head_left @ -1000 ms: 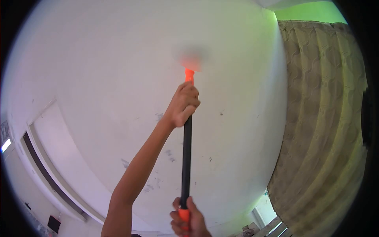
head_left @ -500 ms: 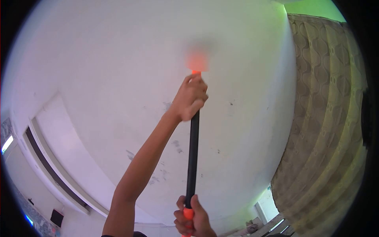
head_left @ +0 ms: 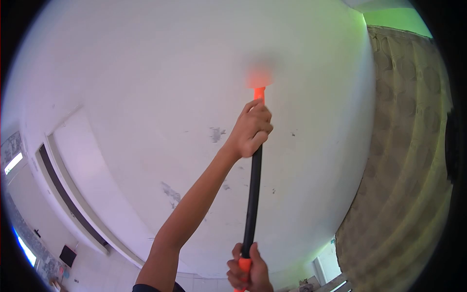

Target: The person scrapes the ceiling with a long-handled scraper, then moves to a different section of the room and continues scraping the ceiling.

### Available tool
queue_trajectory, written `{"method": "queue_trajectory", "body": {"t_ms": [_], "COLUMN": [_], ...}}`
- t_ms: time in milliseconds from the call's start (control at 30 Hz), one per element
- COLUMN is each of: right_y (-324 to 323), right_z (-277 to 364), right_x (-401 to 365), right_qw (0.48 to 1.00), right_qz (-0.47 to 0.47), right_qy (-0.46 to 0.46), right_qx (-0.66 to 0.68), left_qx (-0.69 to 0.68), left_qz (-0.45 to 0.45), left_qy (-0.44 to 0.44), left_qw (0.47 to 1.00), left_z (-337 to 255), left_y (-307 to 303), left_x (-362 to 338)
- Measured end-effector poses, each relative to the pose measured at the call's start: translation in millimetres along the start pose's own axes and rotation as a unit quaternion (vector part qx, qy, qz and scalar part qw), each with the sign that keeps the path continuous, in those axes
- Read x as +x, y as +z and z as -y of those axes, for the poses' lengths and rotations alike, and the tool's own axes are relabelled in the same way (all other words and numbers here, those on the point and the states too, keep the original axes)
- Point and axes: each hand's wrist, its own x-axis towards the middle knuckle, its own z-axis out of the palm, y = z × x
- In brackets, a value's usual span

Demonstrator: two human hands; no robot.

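A long-handled tool [head_left: 253,204] with a black shaft, orange fittings and an orange head rises almost upright in front of me. Its head [head_left: 260,78] is blurred, with a dark smear at the top, and overlaps the white wall [head_left: 160,63]; I cannot tell what kind of head it is. High on the shaft, just below the orange neck, my left hand [head_left: 253,129] is wrapped round it with the arm stretched up. Lower down, my right hand [head_left: 249,270] closes round the shaft at the orange collar [head_left: 244,265].
Grey scuffed patches [head_left: 170,192] mark the wall. A quilted beige cloth [head_left: 399,146] hangs along the right side. To the left is a recessed opening with a pale frame [head_left: 73,194], and a small dark square [head_left: 68,255] sits low beyond it. Some objects [head_left: 306,284] lie at the bottom right.
Both hands and the tool appear slightly further right in view, still gripping the same spots. The view itself has shifted, with wall marks and cloth also displaced.
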Motion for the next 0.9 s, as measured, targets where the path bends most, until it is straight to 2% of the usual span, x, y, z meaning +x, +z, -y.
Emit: {"method": "queue_trajectory", "body": {"t_ms": [133, 233, 267, 467, 667, 733, 800, 867, 900], "right_y": [1, 4, 6, 21, 13, 12, 32, 60, 67], "right_z": [-33, -49, -56, -58, -60, -42, 10, 51, 53], "right_x": [12, 20, 21, 19, 49, 70, 83, 77, 72], "right_qw": [0.999, 0.998, 1.000, 0.999, 0.999, 0.998, 0.995, 0.989, 0.990], "right_qz": [0.013, 0.053, 0.021, 0.044, 0.023, 0.021, 0.032, 0.099, 0.112], "right_qy": [0.041, 0.006, 0.009, -0.020, -0.017, -0.027, -0.040, -0.039, -0.037], "right_qx": [0.007, -0.019, -0.003, -0.005, -0.036, -0.061, -0.089, -0.102, -0.077], "left_qx": [0.037, 0.033, 0.028, 0.005, 0.043, 0.024, 0.078, 0.135, 0.127], "left_qz": [-0.033, -0.007, -0.017, -0.044, -0.009, -0.039, -0.118, -0.121, -0.067], "left_qy": [-0.048, -0.058, -0.053, -0.035, -0.006, -0.065, 0.082, 0.181, 0.103], "left_qw": [0.998, 0.998, 0.998, 0.998, 0.999, 0.997, 0.987, 0.967, 0.984], "left_z": [-17, -16, -15, -9, 6, 31, 63, 68, 67], "left_y": [-30, -47, -48, -50, -55, -66, -87, -107, -118], "left_x": [-36, -39, -38, -34, -46, -27, 15, 49, 56]}}
